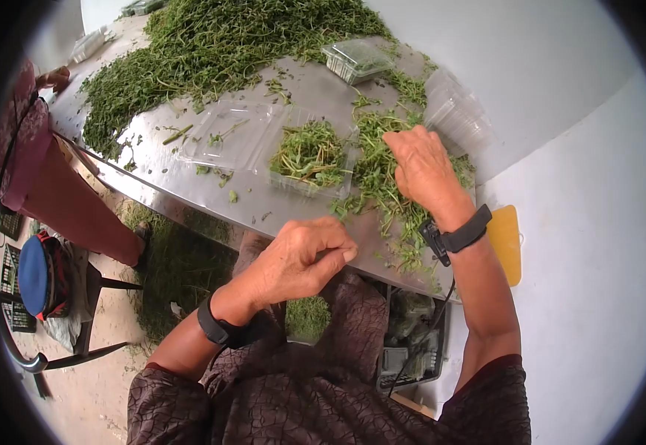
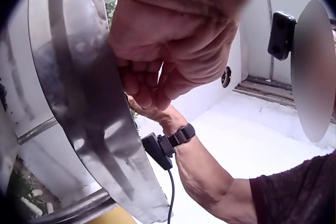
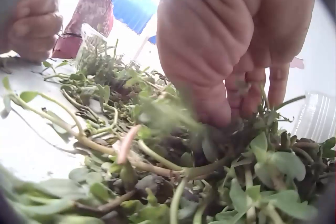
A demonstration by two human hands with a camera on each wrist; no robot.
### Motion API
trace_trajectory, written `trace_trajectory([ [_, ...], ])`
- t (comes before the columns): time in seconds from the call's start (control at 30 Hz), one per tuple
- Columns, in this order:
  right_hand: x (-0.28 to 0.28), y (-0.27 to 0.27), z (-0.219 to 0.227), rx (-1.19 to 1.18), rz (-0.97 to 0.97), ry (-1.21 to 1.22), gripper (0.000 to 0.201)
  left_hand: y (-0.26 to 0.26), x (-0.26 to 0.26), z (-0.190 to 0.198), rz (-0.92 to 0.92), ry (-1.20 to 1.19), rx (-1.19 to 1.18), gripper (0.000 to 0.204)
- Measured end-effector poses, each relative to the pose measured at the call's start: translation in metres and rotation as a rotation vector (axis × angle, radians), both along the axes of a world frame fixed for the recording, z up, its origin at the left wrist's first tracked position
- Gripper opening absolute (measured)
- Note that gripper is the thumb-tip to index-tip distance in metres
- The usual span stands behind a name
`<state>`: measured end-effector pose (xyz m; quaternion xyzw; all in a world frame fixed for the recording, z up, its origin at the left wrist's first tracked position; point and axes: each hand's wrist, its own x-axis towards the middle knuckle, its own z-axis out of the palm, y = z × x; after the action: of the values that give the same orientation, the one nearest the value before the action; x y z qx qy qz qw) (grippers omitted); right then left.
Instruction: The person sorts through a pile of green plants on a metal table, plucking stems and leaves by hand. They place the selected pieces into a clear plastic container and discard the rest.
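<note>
My right hand [image 1: 423,167] reaches down into a loose heap of purslane [image 1: 382,148] at the table's right end. In the right wrist view, its thumb and fingertips [image 3: 252,100] pinch among the stems, the tips partly hidden by leaves. My left hand [image 1: 297,256] hovers by the table's near edge, fingers curled and thumb drawn in, with nothing visible in it; the left wrist view shows its thumb and fingertips [image 2: 144,98] close together. Between the hands and the big pile lies an opened clear plastic clamshell box [image 1: 267,174], its base part-filled with purslane and its lid [image 1: 226,130] folded out leftward.
A big purslane pile [image 1: 226,44] covers the table's far side. A closed, filled clamshell [image 1: 356,59] stands at the back; stacked clear boxes [image 1: 456,107] lean by the wall. Another person [image 1: 48,163] stands left. Below are a chair [image 1: 89,297] and a dark crate [image 1: 415,334].
</note>
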<state>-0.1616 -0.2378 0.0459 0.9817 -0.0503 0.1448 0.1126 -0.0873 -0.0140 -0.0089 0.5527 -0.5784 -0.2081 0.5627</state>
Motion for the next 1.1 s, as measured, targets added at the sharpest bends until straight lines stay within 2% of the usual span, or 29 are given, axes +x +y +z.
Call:
trace_trajectory([
  [0.13, -0.003, -0.005, 0.004, -0.064, -0.022, 0.002, 0.015, -0.002, 0.0, 0.001, -0.009, 0.011, 0.051, 0.006],
  [0.2, -0.005, -0.015, 0.023, -0.072, -0.011, -0.023, 0.007, -0.007, 0.003, 0.001, -0.008, 0.017, 0.049, 0.006],
  [0.27, -0.01, -0.025, 0.035, 0.011, -0.047, -0.202, 0.005, -0.01, 0.003, -0.003, -0.004, 0.057, -0.08, 0.006],
  [0.3, -0.013, -0.025, 0.038, 0.06, 0.025, -0.35, 0.009, -0.01, 0.003, -0.004, -0.012, 0.058, -0.074, 0.006],
  [0.33, -0.016, -0.021, 0.046, 0.059, 0.013, -0.351, 0.009, -0.009, 0.004, -0.003, -0.021, 0.037, -0.022, 0.007],
  [0.4, -0.019, -0.012, 0.063, 0.474, -0.346, -0.209, 0.014, -0.012, 0.007, 0.0, -0.029, 0.009, 0.007, 0.009],
  [0.43, -0.017, -0.012, 0.063, 0.463, -0.342, -0.212, 0.014, -0.012, 0.007, -0.001, -0.024, 0.035, -0.008, 0.01],
  [0.5, -0.017, -0.014, 0.055, 0.871, -0.295, -0.374, 0.019, -0.011, 0.006, -0.003, -0.026, 0.073, -0.017, 0.009],
  [0.53, -0.018, -0.014, 0.056, 0.866, -0.292, -0.374, 0.019, -0.012, 0.006, -0.003, -0.025, 0.072, -0.022, 0.009],
  [0.6, -0.021, -0.014, 0.06, 1.069, -0.261, -0.434, 0.02, -0.012, 0.005, -0.005, -0.024, 0.057, -0.051, 0.009],
  [0.63, -0.023, -0.014, 0.061, 1.077, -0.266, -0.434, 0.02, -0.011, 0.005, -0.004, -0.026, 0.057, -0.041, 0.009],
  [0.7, -0.027, -0.015, 0.063, 1.197, -0.303, -0.499, 0.019, -0.01, 0.004, 0.0, -0.023, 0.08, 0.055, 0.009],
  [0.73, -0.028, -0.015, 0.062, 1.199, -0.302, -0.502, 0.019, -0.01, 0.003, -0.001, -0.023, 0.077, 0.056, 0.009],
  [0.8, -0.027, -0.016, 0.061, 1.106, -0.365, -0.324, 0.02, -0.013, 0.004, -0.005, -0.019, 0.047, -0.073, 0.008],
  [0.93, -0.026, -0.018, 0.045, 1.055, -0.327, -0.325, 0.02, -0.012, 0.004, -0.005, -0.029, 0.057, 0.021, 0.008],
  [1.0, -0.018, -0.018, 0.034, 0.482, -0.45, -0.057, 0.022, -0.014, 0.004, -0.008, -0.036, 0.058, -0.076, 0.007],
  [1.03, -0.018, -0.009, 0.039, 0.37, -0.483, -0.006, 0.026, -0.013, 0.004, -0.007, -0.025, 0.064, -0.07, 0.005],
  [1.1, -0.02, -0.003, 0.034, 0.383, -0.408, -0.015, 0.029, -0.013, 0.002, -0.005, -0.015, 0.045, -0.082, 0.005],
])
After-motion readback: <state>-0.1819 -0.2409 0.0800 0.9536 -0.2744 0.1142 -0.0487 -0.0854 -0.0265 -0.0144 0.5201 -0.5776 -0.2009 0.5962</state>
